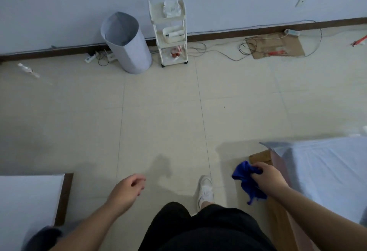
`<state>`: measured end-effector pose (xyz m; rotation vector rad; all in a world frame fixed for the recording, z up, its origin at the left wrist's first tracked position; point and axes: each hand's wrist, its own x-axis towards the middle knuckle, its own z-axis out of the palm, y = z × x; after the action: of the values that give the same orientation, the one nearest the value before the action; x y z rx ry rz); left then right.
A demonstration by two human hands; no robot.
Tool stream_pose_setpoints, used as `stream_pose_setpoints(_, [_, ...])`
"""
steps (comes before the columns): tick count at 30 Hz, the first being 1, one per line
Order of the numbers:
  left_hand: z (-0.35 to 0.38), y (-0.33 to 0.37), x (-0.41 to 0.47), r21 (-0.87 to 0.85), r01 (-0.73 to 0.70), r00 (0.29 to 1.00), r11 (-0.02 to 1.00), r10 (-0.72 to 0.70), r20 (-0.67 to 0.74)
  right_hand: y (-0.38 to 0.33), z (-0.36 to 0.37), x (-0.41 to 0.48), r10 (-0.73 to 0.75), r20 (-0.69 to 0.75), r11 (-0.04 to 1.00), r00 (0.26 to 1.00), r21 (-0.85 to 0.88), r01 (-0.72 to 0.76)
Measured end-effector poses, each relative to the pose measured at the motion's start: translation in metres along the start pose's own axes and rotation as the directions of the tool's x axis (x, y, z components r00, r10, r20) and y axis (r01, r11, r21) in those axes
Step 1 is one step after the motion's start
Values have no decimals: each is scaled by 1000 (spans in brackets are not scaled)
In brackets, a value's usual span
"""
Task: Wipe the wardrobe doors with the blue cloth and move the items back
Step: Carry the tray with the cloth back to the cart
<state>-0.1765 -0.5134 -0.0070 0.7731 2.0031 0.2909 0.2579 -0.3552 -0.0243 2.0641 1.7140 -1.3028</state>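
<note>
My right hand [267, 177] grips a crumpled blue cloth [247, 179] at the lower right, beside the wooden corner of a bed. The cloth hangs down below my fingers. Lower in the middle, my left hand [127, 190] hangs over the floor with loosely curled fingers and holds nothing. No wardrobe door is in view.
Against the far wall stand a grey fabric bin [126, 42] and a white three-tier trolley [170, 32] with small items. Cables, power strips and a cardboard sheet [275, 47] lie along the skirting. A bed [327, 171] is at right, a white surface [27, 205] at lower left.
</note>
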Motion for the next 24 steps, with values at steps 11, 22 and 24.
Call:
stream_pose_setpoints(11, [-62, 39, 113, -185, 167, 984, 968, -176, -32, -235, -119, 168, -148, -91, 988, 985, 40, 153])
stream_pose_setpoints(22, [-214, 206, 312, -124, 0, 1000, 992, 0, -1, -299, -144, 249, 66, -56, 996, 996, -54, -69])
stream_pose_setpoints(24, [-239, 244, 345, -104, -43, 999, 994, 43, -7, -301, -149, 263, 133, -27, 989, 991, -56, -134])
